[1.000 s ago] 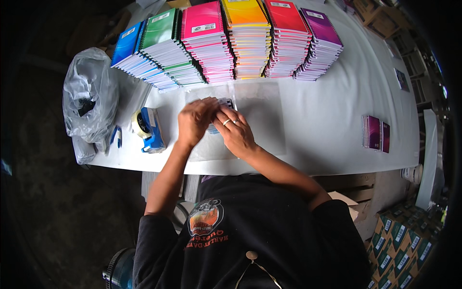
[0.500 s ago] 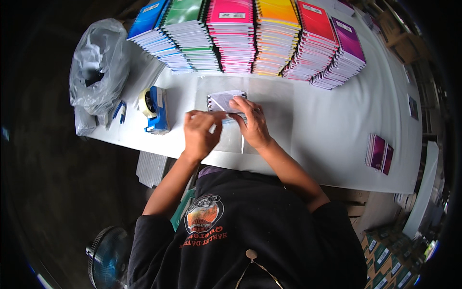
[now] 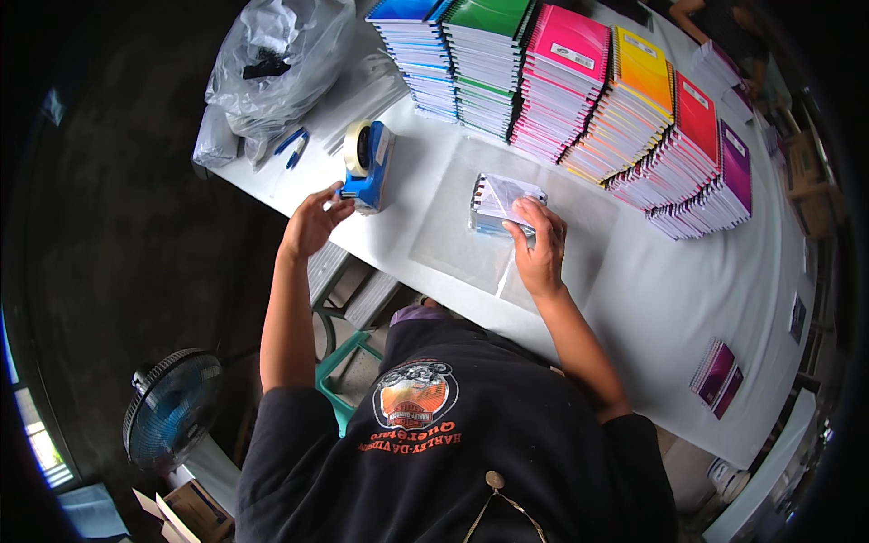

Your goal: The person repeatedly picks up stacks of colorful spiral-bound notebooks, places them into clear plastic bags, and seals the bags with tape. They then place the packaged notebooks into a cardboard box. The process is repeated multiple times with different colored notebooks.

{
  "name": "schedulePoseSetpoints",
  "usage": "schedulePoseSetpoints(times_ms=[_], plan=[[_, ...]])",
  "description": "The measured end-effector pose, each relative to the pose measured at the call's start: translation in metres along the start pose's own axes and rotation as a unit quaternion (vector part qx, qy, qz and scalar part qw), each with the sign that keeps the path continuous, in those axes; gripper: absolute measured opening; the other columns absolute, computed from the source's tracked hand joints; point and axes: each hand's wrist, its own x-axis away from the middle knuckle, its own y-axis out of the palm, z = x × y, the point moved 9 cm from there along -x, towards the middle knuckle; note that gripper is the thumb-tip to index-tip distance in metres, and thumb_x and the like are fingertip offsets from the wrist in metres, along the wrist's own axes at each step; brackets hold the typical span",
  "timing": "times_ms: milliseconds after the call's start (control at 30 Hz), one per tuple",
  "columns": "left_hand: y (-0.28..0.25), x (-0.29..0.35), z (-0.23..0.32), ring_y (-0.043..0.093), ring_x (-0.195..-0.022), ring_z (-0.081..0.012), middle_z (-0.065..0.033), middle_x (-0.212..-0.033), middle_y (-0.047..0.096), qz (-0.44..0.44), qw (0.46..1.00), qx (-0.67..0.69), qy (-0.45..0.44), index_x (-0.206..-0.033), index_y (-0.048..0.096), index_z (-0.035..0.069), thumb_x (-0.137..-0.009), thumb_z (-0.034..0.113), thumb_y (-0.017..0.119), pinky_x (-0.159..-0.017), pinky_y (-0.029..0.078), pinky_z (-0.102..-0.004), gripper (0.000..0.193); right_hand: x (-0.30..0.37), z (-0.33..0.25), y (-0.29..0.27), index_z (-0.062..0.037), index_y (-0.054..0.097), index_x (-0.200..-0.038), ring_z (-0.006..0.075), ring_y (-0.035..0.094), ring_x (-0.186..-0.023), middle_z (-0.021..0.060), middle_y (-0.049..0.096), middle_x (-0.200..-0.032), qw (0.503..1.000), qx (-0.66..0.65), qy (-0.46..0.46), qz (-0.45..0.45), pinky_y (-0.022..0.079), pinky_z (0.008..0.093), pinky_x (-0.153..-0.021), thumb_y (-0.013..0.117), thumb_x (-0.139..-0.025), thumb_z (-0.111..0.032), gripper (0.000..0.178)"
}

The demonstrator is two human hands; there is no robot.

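A small bundle of spiral notebooks (image 3: 493, 192) in clear plastic lies on the table, its pale top sheet facing up. My right hand (image 3: 543, 249) grips its right side, fingers over the top and thumb at the near edge. At the near end of a blue tape dispenser (image 3: 369, 176) is my left hand (image 3: 312, 224), its fingers apart and the fingertips at the cutter. I make out no strip of tape between them. The roll of clear tape (image 3: 356, 149) sits in the dispenser.
Tall stacks of notebooks, including a pink stack (image 3: 566, 68) and a green stack (image 3: 489, 54), line the far side. A plastic bag (image 3: 281, 72) and blue pens (image 3: 294, 147) are at left. A purple notebook bundle (image 3: 717, 378) lies at right, a fan (image 3: 172, 412) lower left.
My left hand has gone from the notebook bundle leftward to the tape dispenser. My right hand stays on the bundle. The whole view has turned and shifted.
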Motion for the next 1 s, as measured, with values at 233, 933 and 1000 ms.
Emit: schedulePoseSetpoints(times_ms=[233,933,1000], plan=[[-0.028,0.049,0.038,0.056,-0.054,-0.0087,-0.0044,-0.061,0.063,0.441,0.719,-0.514,0.156,-0.084,0.07,0.002,-0.084,0.016,0.063,-0.053,0.047,-0.027,0.016,-0.003,0.0,-0.003,-0.006,0.047,-0.118,0.0225,0.056,-0.103,0.005,0.065,-0.103,1.0,-0.009,-0.01,0.009,0.037,0.0347,-0.089,0.073,-0.073,-0.004,0.052],[0.147,-0.014,-0.086,0.058,-0.055,-0.0227,-0.0081,-0.061,0.061,0.176,0.734,-0.645,0.121,-0.069,0.064,0.005,-0.07,0.032,0.077,-0.055,0.047,-0.0332,0.029,-0.039,-0.016,0.004,-0.0024,0.051,-0.117,0.0303,0.03,-0.129,0.0109,0.041,-0.134,0.962,0.069,0.052,-0.257,0.031,0.0439,-0.098,0.077,-0.063,-0.015,0.061],[0.121,-0.032,-0.088,0.061,-0.079,-0.0236,-0.0091,-0.086,0.064,0.123,0.751,-0.625,0.175,-0.089,0.064,0.008,-0.071,0.019,0.074,-0.068,0.048,-0.0327,0.024,-0.049,-0.008,0.018,-0.0017,0.046,-0.119,0.0331,0.036,-0.125,0.0186,0.046,-0.128,0.968,0.118,0.059,-0.215,0.033,0.0435,-0.095,0.076,-0.062,-0.015,0.066]])
